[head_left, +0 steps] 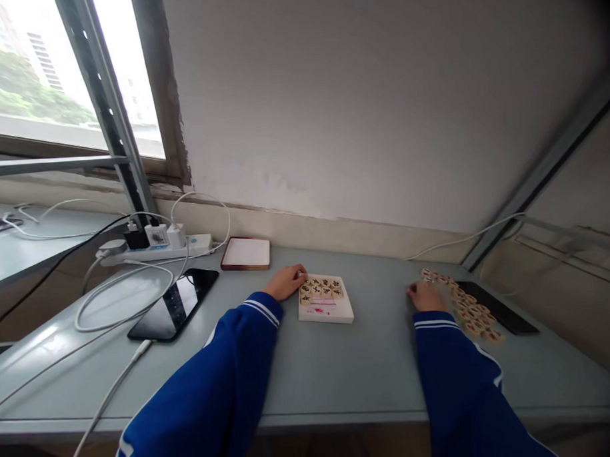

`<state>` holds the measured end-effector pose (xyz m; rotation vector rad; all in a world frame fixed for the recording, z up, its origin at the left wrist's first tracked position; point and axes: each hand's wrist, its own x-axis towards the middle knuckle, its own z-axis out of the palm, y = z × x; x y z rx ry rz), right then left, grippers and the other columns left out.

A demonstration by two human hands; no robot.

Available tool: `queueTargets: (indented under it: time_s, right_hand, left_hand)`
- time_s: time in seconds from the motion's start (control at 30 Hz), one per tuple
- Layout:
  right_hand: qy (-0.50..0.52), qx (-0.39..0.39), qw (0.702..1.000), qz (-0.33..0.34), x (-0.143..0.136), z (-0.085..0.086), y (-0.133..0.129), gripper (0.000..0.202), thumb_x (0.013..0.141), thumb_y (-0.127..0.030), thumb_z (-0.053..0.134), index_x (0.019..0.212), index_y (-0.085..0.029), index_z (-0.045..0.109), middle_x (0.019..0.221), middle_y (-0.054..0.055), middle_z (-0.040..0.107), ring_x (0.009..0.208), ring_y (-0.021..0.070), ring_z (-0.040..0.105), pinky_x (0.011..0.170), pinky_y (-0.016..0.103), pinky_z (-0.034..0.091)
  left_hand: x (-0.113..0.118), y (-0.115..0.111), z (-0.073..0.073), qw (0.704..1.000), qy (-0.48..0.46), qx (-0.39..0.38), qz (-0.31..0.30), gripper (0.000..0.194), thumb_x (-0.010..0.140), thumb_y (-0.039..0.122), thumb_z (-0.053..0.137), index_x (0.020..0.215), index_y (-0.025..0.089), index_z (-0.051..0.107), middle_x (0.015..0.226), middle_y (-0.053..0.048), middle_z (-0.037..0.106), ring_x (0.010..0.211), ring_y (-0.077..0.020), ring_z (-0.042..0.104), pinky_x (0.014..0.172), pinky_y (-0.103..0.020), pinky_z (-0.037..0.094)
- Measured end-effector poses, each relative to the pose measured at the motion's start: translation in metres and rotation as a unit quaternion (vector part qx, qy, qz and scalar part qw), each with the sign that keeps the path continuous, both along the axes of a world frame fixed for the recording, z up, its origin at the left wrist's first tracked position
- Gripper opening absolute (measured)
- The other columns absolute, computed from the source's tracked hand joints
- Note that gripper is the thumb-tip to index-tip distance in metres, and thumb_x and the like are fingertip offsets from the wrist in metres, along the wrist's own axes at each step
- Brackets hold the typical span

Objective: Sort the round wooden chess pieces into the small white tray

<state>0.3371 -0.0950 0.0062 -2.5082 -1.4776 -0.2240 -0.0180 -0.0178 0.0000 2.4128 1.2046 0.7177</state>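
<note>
A shallow white box (328, 316) lies on the grey table, with several round wooden pieces (326, 290) bearing black characters in its far part and a reddish print showing on its floor. My left hand (285, 282) rests at the box's far left corner, fingers bent against its edge. To the right of the box, my right hand (425, 296) is over the table with its fingers drawn together; what they hold, if anything, is too small to make out. Beyond it, more round pieces (472, 310) lie in a loose group.
A white-lined lid (246, 253) lies near the wall. At left are a black tablet (175, 305), white cables and a power strip (198, 244) with plugs. A dark flat object (498, 307) is at right. Metal posts rise at both sides.
</note>
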Motion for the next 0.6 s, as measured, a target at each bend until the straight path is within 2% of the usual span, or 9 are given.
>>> queueTargets:
  time_s: [0.07,0.1,0.17,0.2,0.23,0.3,0.4,0.6]
  right_hand:
    - [0.071,0.042,0.993,0.08,-0.018,0.007,0.001,0.024,0.075,-0.025,0.053,0.089,-0.01,0.065,0.089,0.013,0.063,0.083,0.02,0.057,0.077,0.031,0.042]
    - [0.114,0.071,0.981,0.141,-0.033,0.012,0.0,0.025,0.073,-0.027,0.055,0.09,-0.011,0.064,0.089,0.011,0.064,0.081,0.0187,0.057,0.077,0.03,0.043]
    - [0.187,0.115,0.932,0.288,-0.069,0.023,-0.005,0.029,0.073,-0.031,0.056,0.095,-0.014,0.063,0.094,0.009,0.063,0.08,0.0166,0.057,0.075,0.029,0.044]
    - [0.218,0.103,0.896,0.373,-0.09,0.028,-0.008,0.031,0.074,-0.033,0.055,0.099,-0.016,0.061,0.097,0.007,0.063,0.083,0.016,0.057,0.074,0.028,0.045]
    - [0.231,0.087,0.867,0.433,-0.11,0.032,-0.012,0.031,0.075,-0.034,0.055,0.1,-0.018,0.061,0.098,0.006,0.062,0.084,0.0154,0.056,0.073,0.028,0.045]
    - [0.225,0.064,0.83,0.506,-0.144,0.036,-0.018,0.028,0.076,-0.034,0.055,0.1,-0.021,0.061,0.099,0.005,0.061,0.085,0.0147,0.056,0.075,0.028,0.044]
    - [0.188,0.045,0.811,0.552,-0.174,0.035,-0.02,0.027,0.075,-0.029,0.057,0.101,-0.023,0.061,0.102,0.004,0.061,0.092,0.0153,0.054,0.081,0.03,0.042]
    - [0.075,0.043,0.842,0.533,-0.182,0.027,-0.014,0.026,0.072,-0.025,0.06,0.098,-0.023,0.06,0.101,0.003,0.062,0.097,0.0179,0.053,0.085,0.033,0.038]
  left_hand:
    - [0.0,0.0,0.0,1.0,-0.002,0.0,-0.003,0.032,0.083,0.039,0.035,0.093,0.019,0.057,0.071,-0.002,0.061,0.068,-0.0153,0.055,0.061,-0.024,0.037]
    - [0.0,0.0,0.0,1.0,-0.002,0.0,-0.003,0.032,0.083,0.039,0.035,0.093,0.019,0.057,0.071,-0.002,0.061,0.068,-0.0152,0.055,0.061,-0.024,0.037]
    - [0.0,0.0,0.001,1.0,0.0,0.003,0.0,0.031,0.083,0.039,0.036,0.093,0.018,0.057,0.07,-0.002,0.061,0.067,-0.0152,0.054,0.06,-0.024,0.036]
    - [0.0,-0.001,0.001,1.0,0.001,0.005,0.001,0.031,0.083,0.038,0.036,0.092,0.018,0.058,0.069,-0.002,0.06,0.067,-0.0152,0.054,0.06,-0.024,0.036]
    - [0.001,-0.002,0.002,1.0,0.002,0.007,0.002,0.03,0.083,0.038,0.037,0.092,0.018,0.058,0.068,-0.002,0.06,0.067,-0.0152,0.054,0.06,-0.024,0.036]
    - [0.001,-0.003,0.003,1.0,0.001,0.009,0.002,0.03,0.082,0.037,0.037,0.092,0.017,0.058,0.067,-0.001,0.06,0.066,-0.015,0.054,0.06,-0.024,0.036]
    - [0.001,-0.004,0.002,1.0,-0.001,0.014,0.0,0.03,0.083,0.036,0.038,0.093,0.017,0.058,0.068,-0.001,0.06,0.066,-0.0146,0.054,0.062,-0.024,0.037]
    - [0.003,-0.003,0.001,1.0,0.003,0.011,0.012,0.03,0.083,0.036,0.038,0.094,0.017,0.058,0.067,-0.001,0.06,0.065,-0.0146,0.054,0.062,-0.024,0.037]
